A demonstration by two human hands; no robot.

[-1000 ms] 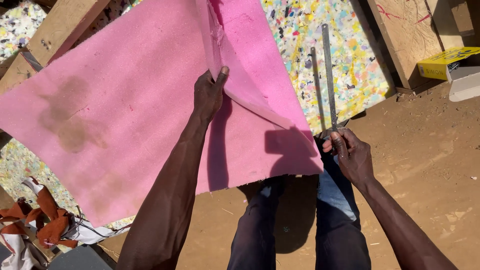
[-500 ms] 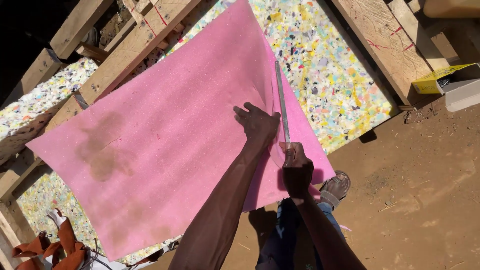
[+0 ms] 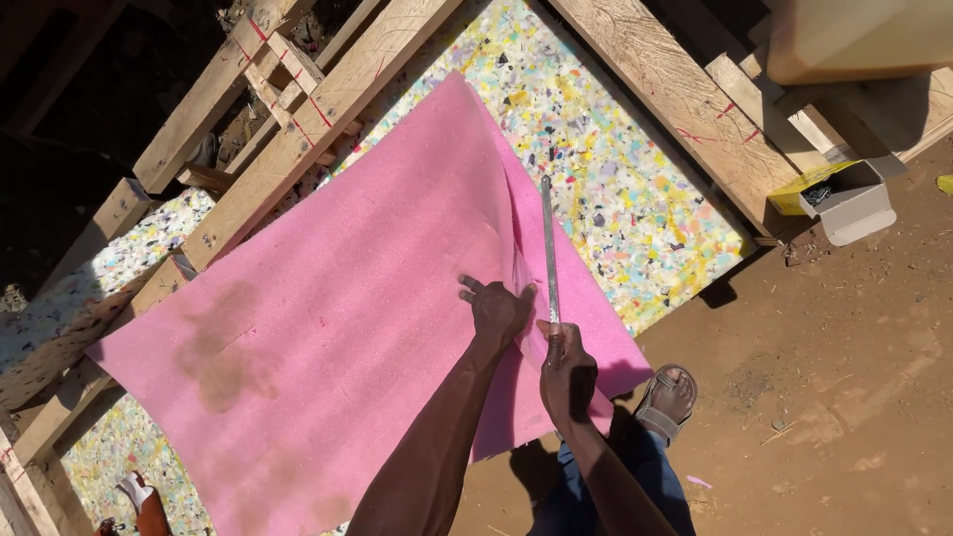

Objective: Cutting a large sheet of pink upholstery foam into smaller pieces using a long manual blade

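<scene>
The large pink foam sheet [image 3: 328,328] lies across the middle and lower left of the frame, spread over a bed of multicoloured speckled foam [image 3: 615,189] framed by wooden beams [image 3: 298,139]. The left hand [image 3: 496,310] rests flat on the sheet just left of centre, fingers spread wide and gripping nothing, pressing the foam down beside a raised fold. The right hand [image 3: 566,372], touching or nearly touching the left, is closed in a fist around the lower end of a long, thin metal blade [image 3: 548,248] that runs up the frame along the fold; whether its edge is already in the foam is hard to tell from this angle.

To do this cut well, the pressing hand should probably keep the sheet taut close to the line, with its fingers clear of the blade's path, and the blade held at a steady, shallow angle so that the foam parts cleanly instead of tearing. A sandalled foot [image 3: 670,397] stands on the dirt at lower right, and a small open box [image 3: 849,203] sits at the right edge.
</scene>
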